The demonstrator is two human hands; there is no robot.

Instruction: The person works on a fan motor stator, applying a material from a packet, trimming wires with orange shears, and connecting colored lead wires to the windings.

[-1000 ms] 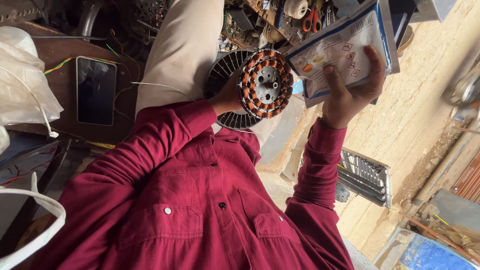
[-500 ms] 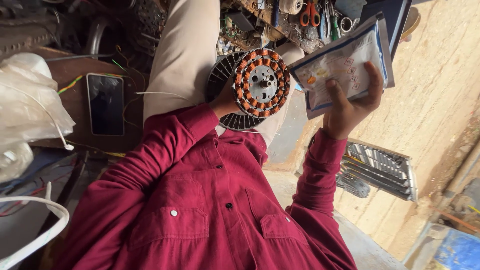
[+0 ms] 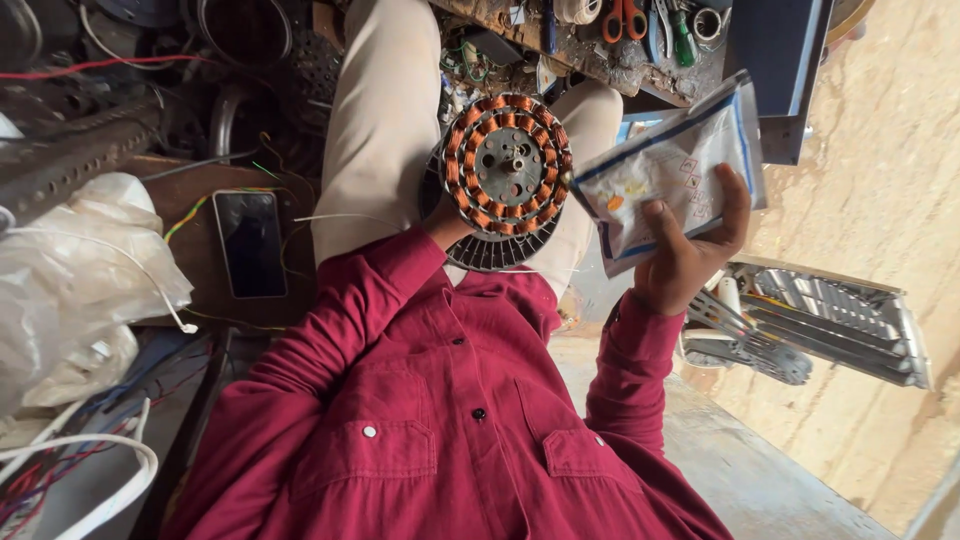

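We see the left hand (image 3: 448, 222) gripping a copper-wound stator (image 3: 507, 165) from behind, fingers mostly hidden. The right hand (image 3: 690, 250) pinches a plastic packet (image 3: 665, 165) just right of the stator. Left of the stator: a phone (image 3: 250, 243) and white bags (image 3: 80, 270). Above it, scissors (image 3: 622, 18) on the cluttered tabletop (image 3: 600, 60), cut off.

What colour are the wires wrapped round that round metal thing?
Coppery orange, on the round motor part in the head view, with a grey metal middle.
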